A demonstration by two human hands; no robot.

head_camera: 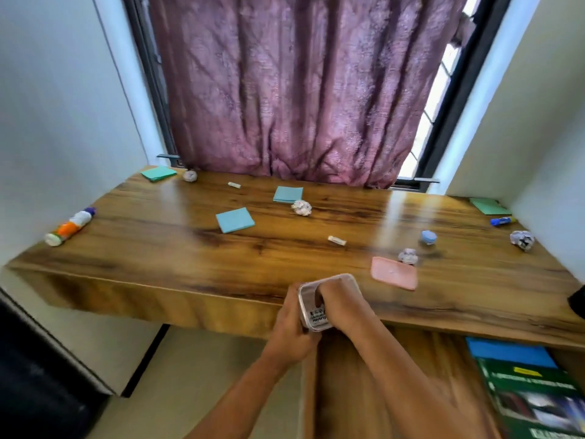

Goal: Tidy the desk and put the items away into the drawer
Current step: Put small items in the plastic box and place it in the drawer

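Holding a small clear plastic box [315, 307] at the front edge of the worktop [158, 248], both hands are clamped on it: the left hand [292, 331] grips its near left side, while the right hand [338, 299] wraps over the top with fingers reaching inside. The box is tipped on edge, label facing the camera, above an open wooden drawer [348, 391] that already holds books [522, 384] at its right side.

Its pink lid [394, 273] seems to lie flat near the front edge, just right of the box, touching a crumpled paper ball [408, 256]. Scattered further back are blue sticky-note pads [235, 220], more paper balls [301, 207], small erasers [336, 240], a glue stick [503, 220] near the right edge and a bottle [70, 227] lying at the left edge.

Risks, as I judge them: the box is held past the worktop's front edge, so a slipping grip would drop it into the drawer or onto the floor. Tipped this far, anything inside could spill. Reaching for the lid could also brush the paper ball off the worktop.
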